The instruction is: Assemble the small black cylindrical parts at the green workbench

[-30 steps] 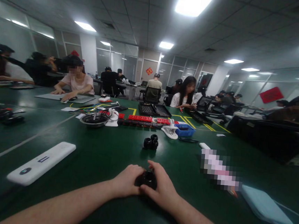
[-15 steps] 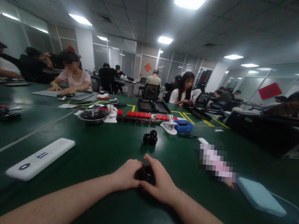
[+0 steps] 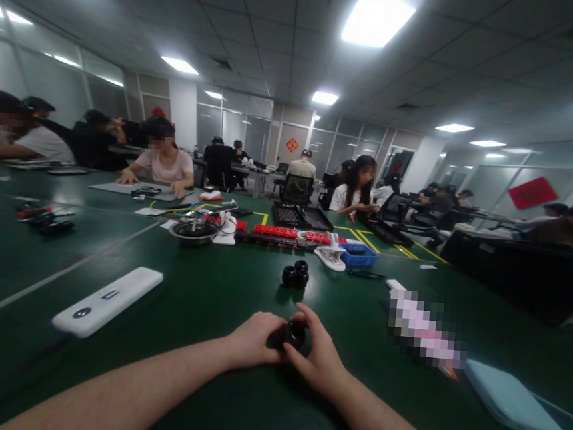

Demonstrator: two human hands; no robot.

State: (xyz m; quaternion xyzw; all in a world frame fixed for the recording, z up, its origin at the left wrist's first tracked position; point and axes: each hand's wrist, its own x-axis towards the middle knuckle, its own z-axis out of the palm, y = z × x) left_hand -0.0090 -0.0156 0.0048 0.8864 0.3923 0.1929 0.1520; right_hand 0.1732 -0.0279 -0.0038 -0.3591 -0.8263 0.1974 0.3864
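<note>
Between my two hands, low over the near part of the green table, is a shiny black round piece (image 3: 295, 335) with a dark hollow in its middle. My left hand (image 3: 259, 338) curls round its left side, hiding that part of it. On the other side my right hand (image 3: 318, 351) has thumb and fingers bent about the piece. Just beyond stands a small cluster of black round pieces (image 3: 295, 275), dark and glossy like the held one. Whether another piece is under my hands I cannot tell.
A white power bank-like block (image 3: 108, 301) lies left, a pale blue flat case (image 3: 515, 401) right. Farther back are a red strip (image 3: 285, 232), a blue bin (image 3: 358, 255), a round dish of cables (image 3: 193, 229) and a black tray (image 3: 302, 216). Co-workers sit around.
The camera view has shifted, so everything appears farther right and mostly lower. My hands stay around the black piece, and its hollow shows more plainly between them. The cluster stays put.
</note>
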